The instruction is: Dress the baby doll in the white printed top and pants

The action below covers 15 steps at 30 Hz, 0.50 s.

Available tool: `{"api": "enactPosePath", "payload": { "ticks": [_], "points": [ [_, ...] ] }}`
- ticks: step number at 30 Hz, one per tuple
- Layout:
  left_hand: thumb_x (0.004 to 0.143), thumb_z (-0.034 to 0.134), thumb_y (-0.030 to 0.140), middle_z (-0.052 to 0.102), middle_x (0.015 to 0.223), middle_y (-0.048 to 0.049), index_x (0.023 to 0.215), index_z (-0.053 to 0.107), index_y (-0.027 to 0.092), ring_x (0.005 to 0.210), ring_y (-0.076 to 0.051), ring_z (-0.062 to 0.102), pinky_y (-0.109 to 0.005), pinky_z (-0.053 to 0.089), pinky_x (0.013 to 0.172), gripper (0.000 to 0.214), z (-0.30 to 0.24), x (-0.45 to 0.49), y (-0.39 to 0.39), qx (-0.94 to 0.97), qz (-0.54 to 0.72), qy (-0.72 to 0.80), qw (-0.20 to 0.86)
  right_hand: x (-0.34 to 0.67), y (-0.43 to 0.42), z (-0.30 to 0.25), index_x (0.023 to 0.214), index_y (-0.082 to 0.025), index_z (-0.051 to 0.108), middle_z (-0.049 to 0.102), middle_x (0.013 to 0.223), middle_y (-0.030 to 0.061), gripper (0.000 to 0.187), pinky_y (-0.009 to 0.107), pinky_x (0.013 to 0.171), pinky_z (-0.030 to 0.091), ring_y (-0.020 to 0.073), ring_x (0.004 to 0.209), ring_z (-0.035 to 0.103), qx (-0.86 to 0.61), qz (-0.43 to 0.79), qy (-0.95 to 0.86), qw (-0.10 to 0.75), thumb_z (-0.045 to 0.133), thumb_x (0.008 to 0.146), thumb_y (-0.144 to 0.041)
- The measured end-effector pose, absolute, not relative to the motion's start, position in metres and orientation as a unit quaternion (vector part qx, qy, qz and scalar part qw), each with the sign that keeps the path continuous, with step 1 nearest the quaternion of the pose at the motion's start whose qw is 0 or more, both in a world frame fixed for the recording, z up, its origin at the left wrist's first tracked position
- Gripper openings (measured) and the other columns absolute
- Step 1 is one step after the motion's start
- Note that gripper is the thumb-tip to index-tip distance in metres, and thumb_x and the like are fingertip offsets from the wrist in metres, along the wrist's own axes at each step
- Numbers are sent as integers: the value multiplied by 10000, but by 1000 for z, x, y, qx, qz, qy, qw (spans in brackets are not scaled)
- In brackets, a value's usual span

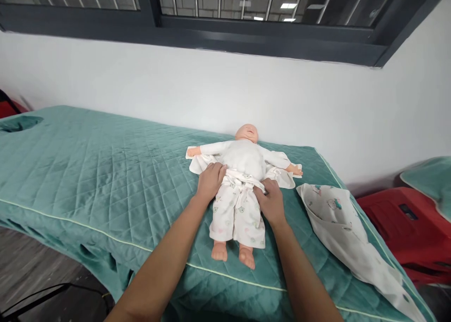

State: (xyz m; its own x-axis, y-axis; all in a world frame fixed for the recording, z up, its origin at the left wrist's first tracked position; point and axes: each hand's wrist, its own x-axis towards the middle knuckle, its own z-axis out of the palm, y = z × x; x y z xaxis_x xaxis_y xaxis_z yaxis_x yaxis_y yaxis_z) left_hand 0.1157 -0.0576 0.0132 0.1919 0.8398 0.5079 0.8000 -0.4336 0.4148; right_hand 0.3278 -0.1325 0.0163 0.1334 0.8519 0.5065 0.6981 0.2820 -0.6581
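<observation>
A baby doll [246, 133] lies on its back on a green quilted bed cover [116, 171], head toward the wall and feet toward me. It wears a white long-sleeved top [243, 156] and white printed trousers [223, 209]. Beneath its arms a white printed garment [282, 176] is spread out. My left hand [210, 181] is at the trousers' waistband on the left side, its fingers curled over the cloth. At the right side of the waistband, my right hand [270, 200] has its thumb and fingers closed on the fabric. Both palms are hidden.
A folded white printed cloth [334, 223] lies right of the doll, reaching the bed's edge. Beyond that edge stands a red plastic object [405, 223]. The white wall [197, 87] and a dark-framed window [246, 40] rise behind the bed. A round hole [21, 123] shows at the far left.
</observation>
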Motion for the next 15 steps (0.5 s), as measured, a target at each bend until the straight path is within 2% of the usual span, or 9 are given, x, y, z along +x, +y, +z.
{"api": "enactPosePath", "payload": {
  "ticks": [8,15],
  "points": [
    [1052,325,399,531,733,-13,751,410,235,754,-192,525,-322,383,716,353,17,125,-38,740,450,481,136,325,-103,18,661,-247,416,509,724,0,282,358,745,344,219,809,469,-611,104,-621,479,479,881,-411],
    [1047,337,399,510,709,-11,730,371,237,726,-190,514,-326,369,706,358,22,130,-11,741,459,469,145,323,-82,19,683,-251,434,511,742,6,269,367,779,355,226,834,467,-616,63,-613,492,495,886,-415]
  ]
}}
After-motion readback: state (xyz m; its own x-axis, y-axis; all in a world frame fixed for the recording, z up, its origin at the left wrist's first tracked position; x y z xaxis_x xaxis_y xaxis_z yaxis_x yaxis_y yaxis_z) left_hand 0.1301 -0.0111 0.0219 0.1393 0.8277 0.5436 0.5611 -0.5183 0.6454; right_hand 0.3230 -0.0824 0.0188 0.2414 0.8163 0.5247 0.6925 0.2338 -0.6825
